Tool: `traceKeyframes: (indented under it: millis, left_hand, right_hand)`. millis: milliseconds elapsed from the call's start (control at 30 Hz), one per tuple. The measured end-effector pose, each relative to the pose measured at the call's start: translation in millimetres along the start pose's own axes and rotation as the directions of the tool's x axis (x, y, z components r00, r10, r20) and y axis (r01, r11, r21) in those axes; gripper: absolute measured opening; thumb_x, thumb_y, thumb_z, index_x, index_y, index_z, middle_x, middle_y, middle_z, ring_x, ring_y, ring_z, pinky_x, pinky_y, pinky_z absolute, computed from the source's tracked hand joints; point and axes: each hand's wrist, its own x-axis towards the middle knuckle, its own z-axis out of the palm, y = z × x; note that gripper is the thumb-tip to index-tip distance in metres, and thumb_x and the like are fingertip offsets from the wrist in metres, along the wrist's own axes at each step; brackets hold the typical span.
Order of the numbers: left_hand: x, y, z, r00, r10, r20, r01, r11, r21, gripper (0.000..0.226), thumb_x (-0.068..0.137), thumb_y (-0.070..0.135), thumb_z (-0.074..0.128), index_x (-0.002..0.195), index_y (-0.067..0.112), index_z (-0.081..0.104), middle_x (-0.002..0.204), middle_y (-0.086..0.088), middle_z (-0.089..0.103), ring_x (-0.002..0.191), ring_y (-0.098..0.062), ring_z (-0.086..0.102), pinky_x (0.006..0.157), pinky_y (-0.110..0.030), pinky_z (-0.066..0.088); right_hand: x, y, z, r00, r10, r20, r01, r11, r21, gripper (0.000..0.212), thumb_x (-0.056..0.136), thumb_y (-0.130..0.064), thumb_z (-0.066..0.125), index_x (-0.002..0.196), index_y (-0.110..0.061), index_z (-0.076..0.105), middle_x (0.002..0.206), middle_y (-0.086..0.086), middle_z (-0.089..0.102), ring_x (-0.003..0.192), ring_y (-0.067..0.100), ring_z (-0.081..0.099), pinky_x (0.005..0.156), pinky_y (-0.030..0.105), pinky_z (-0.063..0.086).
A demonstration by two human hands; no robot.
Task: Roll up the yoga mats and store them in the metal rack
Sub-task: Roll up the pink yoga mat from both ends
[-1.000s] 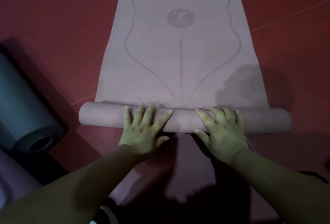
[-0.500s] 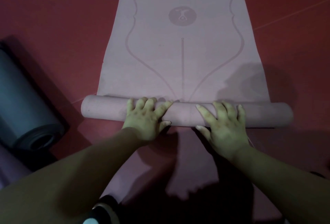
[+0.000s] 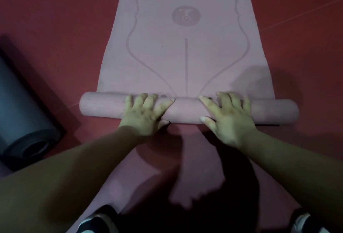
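Note:
A pink yoga mat (image 3: 185,60) with a printed outline and a round emblem lies on the red floor, stretching away from me. Its near end is rolled into a tube (image 3: 104,107) that lies across the view. My left hand (image 3: 146,113) presses on top of the roll left of centre, fingers spread over it. My right hand (image 3: 228,115) presses on the roll right of centre, fingers spread, thumb on the near side. The metal rack is not in view.
A rolled dark grey mat (image 3: 24,121) lies on the floor at the left edge, its open end toward me. Red floor (image 3: 55,19) surrounds the pink mat. My shoes (image 3: 98,221) show at the bottom edge.
Both hands have pushed the roll away from me, so more of the mat is wound up and the emblem sits closer to the roll.

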Motion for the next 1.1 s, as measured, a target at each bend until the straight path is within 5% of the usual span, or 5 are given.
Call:
traceKeyframes:
  millis: [367,600,900,1100]
  left_hand:
    - [20,-18,-16,0.997,0.062,0.055,-0.060,0.997,-0.039,0.076,0.084,0.079,0.017,0.152,0.050,0.001,0.152,-0.002,0.037,0.134,-0.032,0.037,0.112,-0.063,0.023]
    - [14,-9,-1,0.992,0.075,-0.101,-0.073,0.997,0.029,0.089,0.077,0.075,0.056,0.153,0.043,0.023,0.142,-0.010,0.050,0.126,-0.036,0.045,0.106,-0.071,0.029]
    - [27,-12,-13,1.000,0.026,-0.013,-0.026,0.999,-0.038,0.077,0.086,0.075,0.046,0.153,0.049,0.018,0.146,-0.001,0.046,0.127,-0.032,0.043,0.110,-0.058,0.027]
    - [37,-16,-23,0.998,0.032,0.058,-0.028,0.997,-0.065,0.077,0.087,0.078,0.040,0.154,0.051,0.012,0.147,0.005,0.041,0.129,-0.028,0.040,0.110,-0.051,0.027]
  right_hand:
    - [11,-6,1,1.000,0.009,0.020,-0.009,1.000,0.012,0.068,0.086,-0.073,0.036,0.144,-0.038,0.048,0.132,0.009,0.057,0.116,0.036,0.051,0.104,0.064,0.031]
    - [24,2,0,0.993,0.013,0.118,-0.018,0.999,0.040,0.071,0.086,-0.077,0.024,0.149,-0.046,0.035,0.135,0.004,0.053,0.121,0.031,0.049,0.107,0.059,0.027]
    - [27,4,-1,0.991,-0.007,0.135,0.003,1.000,0.029,0.074,0.086,-0.078,0.015,0.155,-0.050,0.015,0.155,0.009,0.035,0.140,0.033,0.029,0.111,0.069,0.015]
    - [33,4,-2,0.989,-0.011,0.148,0.012,1.000,-0.003,0.076,0.085,-0.080,0.028,0.153,-0.050,0.020,0.148,0.009,0.042,0.131,0.033,0.039,0.109,0.065,0.020]
